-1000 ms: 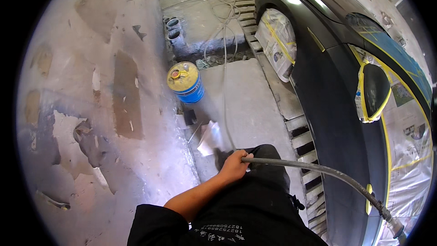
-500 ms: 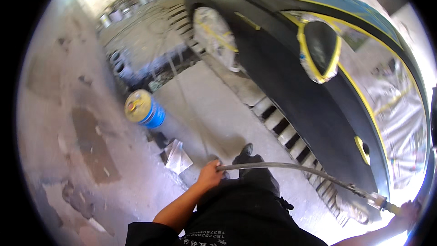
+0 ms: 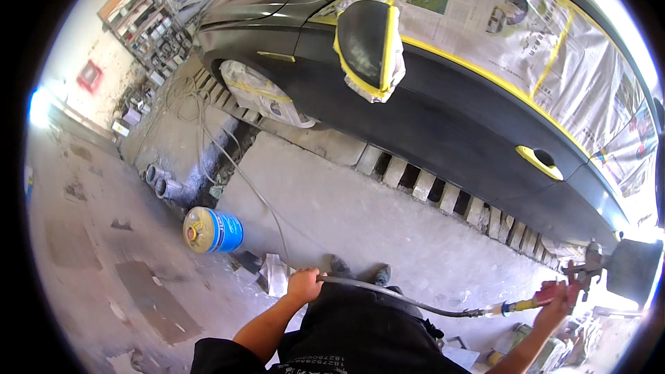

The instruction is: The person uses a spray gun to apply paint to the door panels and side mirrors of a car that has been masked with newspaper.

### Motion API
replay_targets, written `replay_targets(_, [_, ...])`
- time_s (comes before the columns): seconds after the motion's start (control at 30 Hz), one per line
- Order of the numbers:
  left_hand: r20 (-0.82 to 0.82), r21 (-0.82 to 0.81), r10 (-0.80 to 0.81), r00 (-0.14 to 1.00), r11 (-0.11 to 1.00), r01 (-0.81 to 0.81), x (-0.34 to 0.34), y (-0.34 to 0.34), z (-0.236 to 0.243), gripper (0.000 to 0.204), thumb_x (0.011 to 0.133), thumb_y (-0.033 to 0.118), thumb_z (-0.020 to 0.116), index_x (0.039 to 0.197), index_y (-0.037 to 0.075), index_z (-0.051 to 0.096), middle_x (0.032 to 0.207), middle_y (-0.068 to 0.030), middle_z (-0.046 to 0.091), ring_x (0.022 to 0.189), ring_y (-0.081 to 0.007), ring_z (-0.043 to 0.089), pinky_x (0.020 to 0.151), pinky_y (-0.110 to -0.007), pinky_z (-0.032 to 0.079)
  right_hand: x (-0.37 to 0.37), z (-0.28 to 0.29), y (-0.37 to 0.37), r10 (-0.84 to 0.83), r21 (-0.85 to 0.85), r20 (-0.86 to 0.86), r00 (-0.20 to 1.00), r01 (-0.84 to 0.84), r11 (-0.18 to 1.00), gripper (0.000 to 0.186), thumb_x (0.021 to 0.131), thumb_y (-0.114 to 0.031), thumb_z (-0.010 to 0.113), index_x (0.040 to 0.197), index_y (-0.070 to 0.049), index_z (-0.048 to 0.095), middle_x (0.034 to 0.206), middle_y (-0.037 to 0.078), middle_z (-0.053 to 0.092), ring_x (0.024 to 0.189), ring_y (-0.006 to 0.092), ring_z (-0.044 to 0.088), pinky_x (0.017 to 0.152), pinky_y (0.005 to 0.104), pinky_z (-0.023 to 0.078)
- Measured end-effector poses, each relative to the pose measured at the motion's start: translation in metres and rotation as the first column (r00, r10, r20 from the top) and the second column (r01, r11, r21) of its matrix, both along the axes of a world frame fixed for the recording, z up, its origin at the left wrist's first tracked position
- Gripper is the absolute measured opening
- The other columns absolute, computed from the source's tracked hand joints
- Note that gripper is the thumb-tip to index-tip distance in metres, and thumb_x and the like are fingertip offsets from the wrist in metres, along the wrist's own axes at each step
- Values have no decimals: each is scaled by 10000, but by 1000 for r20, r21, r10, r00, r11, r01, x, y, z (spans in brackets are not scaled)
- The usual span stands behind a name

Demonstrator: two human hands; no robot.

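My left hand [image 3: 303, 284] grips a grey hose [image 3: 388, 293] just in front of my body. The hose runs right to a fitting [image 3: 499, 309] below a spray gun [image 3: 590, 263] with a dark cup [image 3: 630, 270]. My right hand [image 3: 557, 301] is closed round the gun's red handle at the lower right. Beyond the gun stands a dark matte car [image 3: 436, 131]. Its window [image 3: 485, 55] is covered in newspaper and plastic edged with yellow tape. The side mirror [image 3: 364, 45] and door handle [image 3: 537, 161] are taped round, and the front wheel [image 3: 256, 93] is covered.
A blue and yellow can [image 3: 213, 230] stands at the left beside crumpled paper [image 3: 275, 270]. A grated channel [image 3: 422, 183] runs along the car. Loose hose [image 3: 239, 166], pipes [image 3: 166, 187] and a trench lie farther left. A shelf [image 3: 135, 14] and several cans stand by the wall.
My view has swung toward the car, which now spans the top. My right hand and the spray gun have come into view from the right. My left hand still holds the hose.
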State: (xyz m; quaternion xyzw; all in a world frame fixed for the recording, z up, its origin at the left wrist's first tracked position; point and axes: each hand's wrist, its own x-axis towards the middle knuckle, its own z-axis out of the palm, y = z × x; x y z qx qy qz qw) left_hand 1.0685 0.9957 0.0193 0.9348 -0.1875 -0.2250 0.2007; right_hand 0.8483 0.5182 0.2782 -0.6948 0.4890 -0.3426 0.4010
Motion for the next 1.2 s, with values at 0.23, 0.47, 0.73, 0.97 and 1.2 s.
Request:
replay_targets(0.23, [124,1,-104,987,995,105,47,7,36,310,828,342,604,697,64,567,675,-180,611,679,-394,594,628,-507,435,49,-21,81,144,53,145,979,-152,987,386,933,-181,478,1252,35,453,1306,143,516,601,88,535,501,224,439])
replay_targets(0.47, [41,-112,-93,995,989,97,130,89,17,296,789,330,656,734,53,570,684,-180,614,665,-388,598,584,-482,452,140,-16,183,148,0,294,944,-155,988,387,946,-238,475,1239,15,479,1199,148,580,579,76,517,446,200,404])
replay_targets(0.73, [-78,-154,-251,965,959,237,236,146,21,248,729,301,682,809,80,604,701,-174,630,676,-388,615,600,-476,480,245,67,278,-37,80,89,995,30,996,299,814,15,457,1093,10,567,968,143,634,472,80,473,417,207,379])
replay_targets(0.97, [-143,-54,-283,949,959,278,310,150,29,284,725,292,641,890,62,610,821,-180,652,803,-374,625,689,-438,494,283,61,315,46,214,14,999,-47,976,260,850,-49,493,1079,-17,613,583,22,551,443,60,443,409,209,348])
replay_targets(1.2, [-231,-33,-473,850,877,479,385,167,-2,420,727,429,666,907,53,612,826,-158,661,822,-338,638,725,-412,496,302,41,314,85,329,178,980,-141,934,288,817,-28,552,1096,20,603,612,20,570,525,81,531,493,240,443])
